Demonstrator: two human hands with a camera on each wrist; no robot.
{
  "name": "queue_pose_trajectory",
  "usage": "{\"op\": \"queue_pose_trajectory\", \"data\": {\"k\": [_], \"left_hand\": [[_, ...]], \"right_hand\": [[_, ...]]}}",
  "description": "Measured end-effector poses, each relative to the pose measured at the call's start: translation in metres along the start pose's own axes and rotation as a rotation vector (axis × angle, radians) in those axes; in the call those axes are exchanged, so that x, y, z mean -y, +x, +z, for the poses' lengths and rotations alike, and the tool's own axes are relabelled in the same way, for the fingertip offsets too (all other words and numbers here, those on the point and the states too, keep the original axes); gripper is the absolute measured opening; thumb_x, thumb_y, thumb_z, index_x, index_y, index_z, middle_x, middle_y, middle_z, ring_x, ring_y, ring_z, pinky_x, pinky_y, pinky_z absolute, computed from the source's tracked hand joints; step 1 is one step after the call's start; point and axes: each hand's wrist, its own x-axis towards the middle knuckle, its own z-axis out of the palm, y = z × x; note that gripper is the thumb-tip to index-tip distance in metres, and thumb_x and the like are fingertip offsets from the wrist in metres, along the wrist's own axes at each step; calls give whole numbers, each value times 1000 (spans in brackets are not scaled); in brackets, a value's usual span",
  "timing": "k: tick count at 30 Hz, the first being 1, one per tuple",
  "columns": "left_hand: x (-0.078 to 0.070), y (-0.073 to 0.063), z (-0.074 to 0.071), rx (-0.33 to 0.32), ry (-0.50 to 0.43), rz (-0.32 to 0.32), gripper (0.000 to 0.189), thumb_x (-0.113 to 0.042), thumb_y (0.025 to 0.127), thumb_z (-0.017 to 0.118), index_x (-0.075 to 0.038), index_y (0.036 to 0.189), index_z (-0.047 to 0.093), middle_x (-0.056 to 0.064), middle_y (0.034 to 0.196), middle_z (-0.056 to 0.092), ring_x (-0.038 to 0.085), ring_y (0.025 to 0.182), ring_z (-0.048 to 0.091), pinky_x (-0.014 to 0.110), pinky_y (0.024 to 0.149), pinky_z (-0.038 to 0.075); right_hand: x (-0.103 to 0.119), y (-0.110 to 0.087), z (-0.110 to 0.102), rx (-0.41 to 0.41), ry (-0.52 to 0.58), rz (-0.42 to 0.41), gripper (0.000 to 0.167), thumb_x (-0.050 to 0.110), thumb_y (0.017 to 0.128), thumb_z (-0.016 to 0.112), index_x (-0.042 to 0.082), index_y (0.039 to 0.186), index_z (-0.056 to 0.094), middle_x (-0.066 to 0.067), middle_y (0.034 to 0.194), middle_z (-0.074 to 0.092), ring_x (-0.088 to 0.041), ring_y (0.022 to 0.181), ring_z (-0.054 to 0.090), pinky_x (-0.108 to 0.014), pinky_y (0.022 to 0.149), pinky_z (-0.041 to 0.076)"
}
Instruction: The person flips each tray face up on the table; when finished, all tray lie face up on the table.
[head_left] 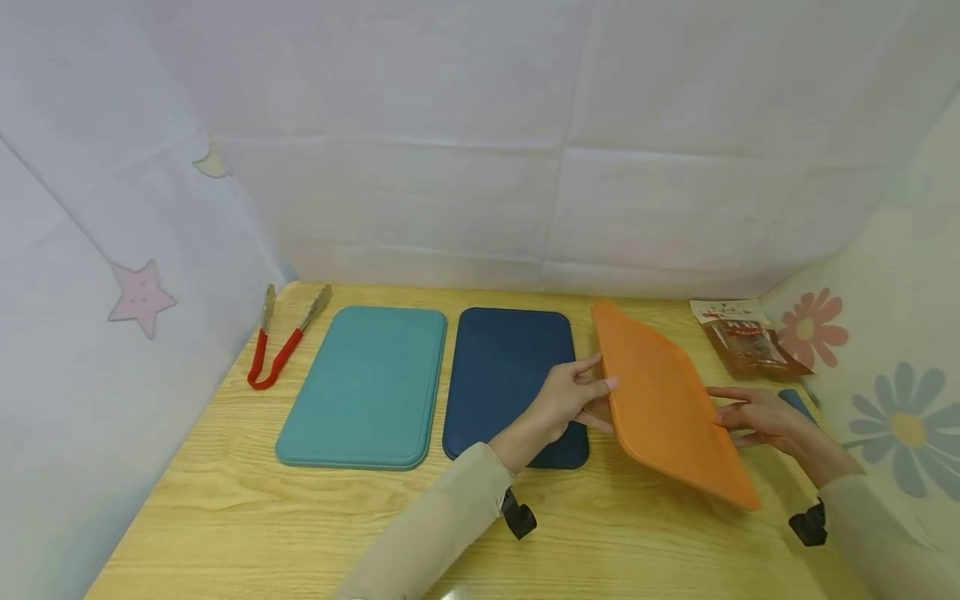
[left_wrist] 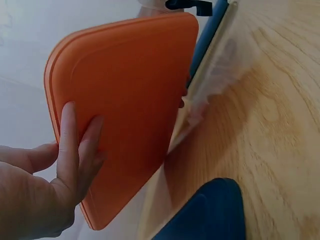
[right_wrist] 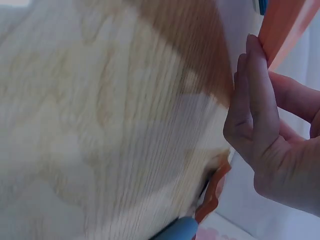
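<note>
An orange cutting board is held tilted above the right part of the table, between both hands. My left hand pinches its left edge, thumb on one face and fingers on the other; in the left wrist view those fingers lie along the orange face. At the opposite edge my right hand grips the board, and the right wrist view catches its fingers under the orange rim. Just left of the board, a dark blue cutting board lies flat, partly covered by my left hand and forearm.
A teal cutting board lies flat left of the blue one. Red-handled tongs rest spread at the far left. A brown snack packet sits at the back right, and a blue handle shows behind my right hand. White cloth walls the table.
</note>
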Motion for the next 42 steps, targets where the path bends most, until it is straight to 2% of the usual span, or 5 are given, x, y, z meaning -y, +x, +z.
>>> {"op": "queue_pose_trajectory", "data": {"k": [19, 24, 31, 37, 42], "left_hand": [[40, 32, 7, -88, 380, -57, 59, 7, 92, 58, -2, 147, 37, 24, 89, 69, 45, 72, 67, 49, 62, 57], [45, 39, 12, -137, 633, -36, 51, 10, 92, 55, 2, 141, 46, 22, 90, 68, 38, 62, 67, 41, 52, 57], [56, 41, 23, -122, 1019, 4, 51, 8, 92, 55, -3, 141, 48, 9, 130, 60, 19, 108, 62, 23, 82, 52], [59, 44, 25, -146, 1056, -36, 66, 6, 92, 55, 3, 151, 24, 6, 59, 61, 11, 40, 41, 23, 68, 44], [53, 49, 22, -131, 1074, -33, 65, 4, 92, 58, 6, 149, 27, 3, 51, 51, 11, 41, 39, 27, 89, 44]], "right_hand": [[-3, 3, -21, -135, -183, 15, 69, 1, 92, 56, -16, 146, 17, -20, 98, 64, -24, 80, 65, -44, 63, 58], [-2, 8, -21, -153, -191, 19, 69, -1, 90, 55, -16, 146, 18, -13, 89, 64, -23, 76, 65, -43, 62, 58], [-7, 13, -21, -184, -214, -14, 68, -3, 89, 56, -15, 146, 20, -19, 95, 64, -24, 77, 65, -44, 61, 58], [-12, 12, -18, -201, -229, -23, 70, -2, 88, 58, -16, 145, 20, -20, 94, 64, -24, 78, 65, -43, 61, 58], [-10, 18, -19, -223, -245, -17, 72, -3, 86, 59, -15, 145, 21, -19, 90, 62, -22, 76, 64, -43, 60, 58]]}}
